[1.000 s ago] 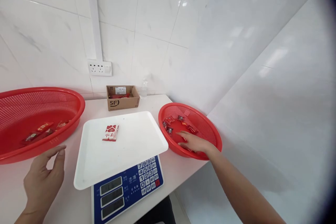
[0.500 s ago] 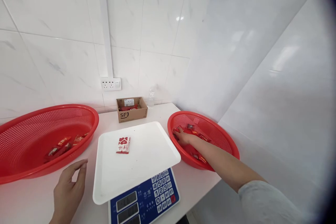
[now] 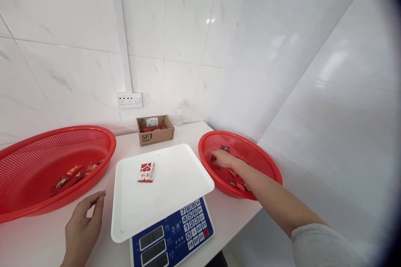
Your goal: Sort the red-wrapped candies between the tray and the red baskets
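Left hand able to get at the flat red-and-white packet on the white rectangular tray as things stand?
Probably yes: the left hand is just beside the white rectangular tray, and the flat red-and-white packet lies uncovered on it, with nothing visible standing between them.

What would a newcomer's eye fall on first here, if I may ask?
Probably the left red basket and the right red basket, into which the right hand reaches. Between them stands a blue scale topped by a white tray, with one red-and-white packet lying on it.
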Motion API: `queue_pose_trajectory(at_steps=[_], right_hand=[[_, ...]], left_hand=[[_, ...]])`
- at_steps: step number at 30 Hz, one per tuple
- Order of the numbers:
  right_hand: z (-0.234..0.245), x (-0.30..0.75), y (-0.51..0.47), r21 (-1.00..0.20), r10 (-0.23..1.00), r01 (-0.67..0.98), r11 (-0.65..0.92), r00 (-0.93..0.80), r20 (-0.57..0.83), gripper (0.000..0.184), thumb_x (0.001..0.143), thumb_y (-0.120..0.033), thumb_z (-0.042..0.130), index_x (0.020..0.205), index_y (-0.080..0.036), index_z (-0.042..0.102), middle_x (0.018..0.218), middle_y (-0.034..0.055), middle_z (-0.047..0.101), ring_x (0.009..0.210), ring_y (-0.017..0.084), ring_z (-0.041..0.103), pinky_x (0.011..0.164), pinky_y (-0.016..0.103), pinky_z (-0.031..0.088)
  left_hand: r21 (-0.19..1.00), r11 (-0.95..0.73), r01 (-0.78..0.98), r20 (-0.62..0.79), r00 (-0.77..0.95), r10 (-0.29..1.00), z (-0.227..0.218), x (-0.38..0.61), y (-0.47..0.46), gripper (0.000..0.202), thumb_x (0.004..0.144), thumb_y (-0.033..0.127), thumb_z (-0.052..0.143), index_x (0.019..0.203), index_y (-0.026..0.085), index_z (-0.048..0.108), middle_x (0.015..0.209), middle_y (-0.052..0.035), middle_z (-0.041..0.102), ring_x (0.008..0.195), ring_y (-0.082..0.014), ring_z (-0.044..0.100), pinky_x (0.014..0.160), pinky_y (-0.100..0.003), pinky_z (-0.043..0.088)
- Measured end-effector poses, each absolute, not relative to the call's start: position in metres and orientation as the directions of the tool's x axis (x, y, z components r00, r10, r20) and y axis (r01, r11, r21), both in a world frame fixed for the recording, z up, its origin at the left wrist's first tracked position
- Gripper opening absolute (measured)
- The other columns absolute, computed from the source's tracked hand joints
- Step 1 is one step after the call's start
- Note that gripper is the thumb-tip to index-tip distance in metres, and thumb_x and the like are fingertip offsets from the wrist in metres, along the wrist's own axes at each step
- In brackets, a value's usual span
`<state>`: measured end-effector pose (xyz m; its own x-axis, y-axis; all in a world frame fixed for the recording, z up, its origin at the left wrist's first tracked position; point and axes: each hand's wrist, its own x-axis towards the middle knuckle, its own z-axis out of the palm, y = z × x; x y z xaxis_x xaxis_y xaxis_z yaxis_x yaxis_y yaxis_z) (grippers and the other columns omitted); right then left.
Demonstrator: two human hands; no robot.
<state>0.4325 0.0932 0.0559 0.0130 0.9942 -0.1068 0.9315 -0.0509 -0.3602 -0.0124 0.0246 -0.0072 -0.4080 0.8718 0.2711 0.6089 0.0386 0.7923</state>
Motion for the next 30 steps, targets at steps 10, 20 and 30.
queue_pose_trajectory(at_steps=[10, 20, 30], right_hand=[[0.127, 0.393, 0.062, -0.7, 0.995, 0.708, 0.096, -0.067, 0.069, 0.017, 0.08, -0.025, 0.053, 0.096, -0.022, 0.057, 0.09, 0.0006, 0.064, 0.059, 0.01, 0.06, 0.054, 0.025, 0.05], [0.125, 0.301, 0.044, -0.819, 0.918, 0.516, 0.251, -0.396, 0.032, 0.023, 0.073, -0.026, 0.065, 0.095, -0.023, 0.065, 0.134, 0.0074, 0.048, 0.105, 0.021, 0.057, 0.084, 0.033, 0.048], [0.114, 0.296, 0.052, -0.853, 0.968, 0.489, 0.18, -0.24, 0.067, 0.024, 0.076, -0.026, 0.058, 0.099, -0.021, 0.061, 0.095, 0.0035, 0.065, 0.078, 0.015, 0.063, 0.061, 0.026, 0.052]], left_hand=[[0.805, -0.028, 0.593, 0.323, -0.398, 0.859, -0.011, -0.011, 0.023, 0.041, 0.071, 0.052, 0.048, 0.091, 0.022, 0.065, 0.1, -0.0085, 0.069, 0.094, -0.0276, 0.062, 0.07, -0.036, 0.053], [0.799, -0.152, 0.581, 0.416, -0.352, 0.839, -0.013, -0.011, 0.021, 0.034, 0.077, 0.046, 0.049, 0.091, 0.02, 0.065, 0.094, -0.0084, 0.069, 0.085, -0.0233, 0.064, 0.068, -0.034, 0.054], [0.808, -0.147, 0.57, 0.397, -0.342, 0.852, -0.011, -0.01, 0.021, 0.032, 0.078, 0.045, 0.049, 0.091, 0.02, 0.064, 0.095, -0.0084, 0.069, 0.087, -0.0233, 0.064, 0.075, -0.036, 0.054]])
